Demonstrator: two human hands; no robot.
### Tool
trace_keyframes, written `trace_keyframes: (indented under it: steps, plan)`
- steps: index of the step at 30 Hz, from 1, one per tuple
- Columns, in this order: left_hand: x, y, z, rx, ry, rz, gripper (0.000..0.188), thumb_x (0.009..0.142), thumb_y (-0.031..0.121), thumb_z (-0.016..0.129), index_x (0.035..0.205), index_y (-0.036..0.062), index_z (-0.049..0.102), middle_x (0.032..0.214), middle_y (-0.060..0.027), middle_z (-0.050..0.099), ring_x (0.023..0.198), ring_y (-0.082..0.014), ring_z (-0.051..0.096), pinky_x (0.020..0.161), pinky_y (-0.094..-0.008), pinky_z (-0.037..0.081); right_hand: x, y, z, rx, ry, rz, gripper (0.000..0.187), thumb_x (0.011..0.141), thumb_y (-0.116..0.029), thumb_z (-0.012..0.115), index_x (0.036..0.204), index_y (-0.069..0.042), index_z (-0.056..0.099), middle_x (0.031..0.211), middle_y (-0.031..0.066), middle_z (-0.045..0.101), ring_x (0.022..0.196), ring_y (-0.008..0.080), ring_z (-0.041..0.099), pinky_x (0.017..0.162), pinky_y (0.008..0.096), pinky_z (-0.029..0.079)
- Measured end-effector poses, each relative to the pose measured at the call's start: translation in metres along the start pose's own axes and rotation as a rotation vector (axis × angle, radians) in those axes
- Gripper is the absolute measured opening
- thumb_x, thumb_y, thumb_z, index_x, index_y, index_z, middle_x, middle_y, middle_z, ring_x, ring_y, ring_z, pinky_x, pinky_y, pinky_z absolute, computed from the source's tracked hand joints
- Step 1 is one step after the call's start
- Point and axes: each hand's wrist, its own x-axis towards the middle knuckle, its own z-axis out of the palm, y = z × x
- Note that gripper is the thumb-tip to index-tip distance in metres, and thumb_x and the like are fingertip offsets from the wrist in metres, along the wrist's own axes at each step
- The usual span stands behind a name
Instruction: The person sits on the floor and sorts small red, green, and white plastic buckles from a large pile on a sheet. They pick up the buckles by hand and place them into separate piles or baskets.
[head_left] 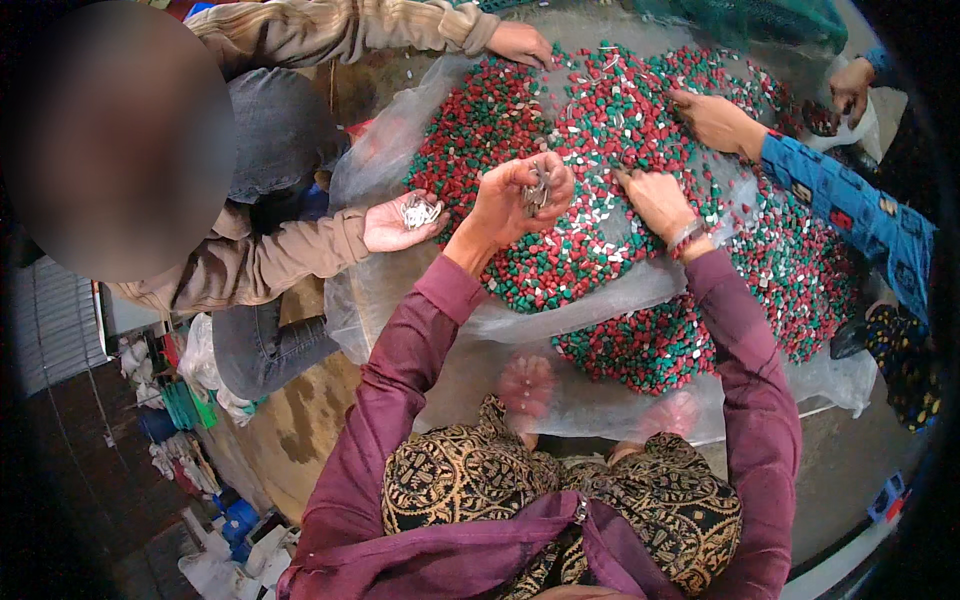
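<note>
My left hand, palm up with fingers curled, cups several small whitish-grey elongated pieces above the pile. To its right, my right hand reaches down into the pile, index finger and thumb close together at the pieces; whatever is between the fingertips is too small to make out. Beneath both hands spreads a wide pile of small red, green and white pieces. It lies on a clear plastic sheet, whose near edge is folded up in front of me.
At left, a person in a brown sleeve holds white pieces in an open palm; their other hand touches the pile's far edge. A blue-sleeved person's hand works at right. Green netting lies at the back. My bare feet are under the sheet.
</note>
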Motion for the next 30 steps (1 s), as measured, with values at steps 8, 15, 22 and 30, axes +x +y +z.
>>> trace_keyframes:
  steps: [8,15,22,30]
  plan:
    - [0.055,-0.003,0.001,0.652,0.38,-0.054,0.028,0.089,0.031,0.057,0.084,0.0037,0.06,0.067,-0.0034,0.056,0.051,-0.0076,0.049,0.036,-0.0206,0.034,-0.056,-0.037,-0.011,0.278,0.047,0.158,0.011,0.08,-0.008,0.059,0.089,-0.003,0.055,0.08,0.0116,0.065,0.072,0.0265,0.066,0.059,0.0378,0.052]
    - [0.119,-0.046,-0.058,2.119,0.384,0.183,0.025,0.081,0.024,0.066,0.079,-0.0012,0.064,0.075,-0.0202,0.064,0.073,-0.0349,0.066,0.066,-0.0469,0.05,-0.08,-0.032,-0.059,1.749,0.005,0.752,0.012,0.082,-0.009,0.067,0.092,-0.002,0.065,0.071,-0.0002,0.06,0.054,0.0015,0.046,0.043,0.0185,0.032]
    - [0.116,-0.077,-0.049,2.301,0.167,0.156,0.018,0.079,0.015,0.062,0.086,-0.0007,0.058,0.082,-0.0203,0.062,0.074,-0.038,0.064,0.063,-0.048,0.051,-0.119,0.017,-0.065,2.553,0.224,0.255,0.016,0.087,-0.017,0.057,0.089,-0.003,0.051,0.065,0.0041,0.046,0.048,0.0092,0.04,0.037,0.0182,0.031]
    - [0.069,-0.044,-0.024,0.843,0.345,-0.095,0.018,0.08,0.018,0.057,0.084,0.0004,0.059,0.071,-0.0043,0.056,0.059,-0.0141,0.054,0.051,-0.0244,0.045,-0.106,0.029,-0.048,2.175,0.125,0.687,0.03,0.09,-0.012,0.057,0.118,-0.003,0.05,0.088,0.0119,0.065,0.066,0.0151,0.064,0.049,0.0213,0.048]
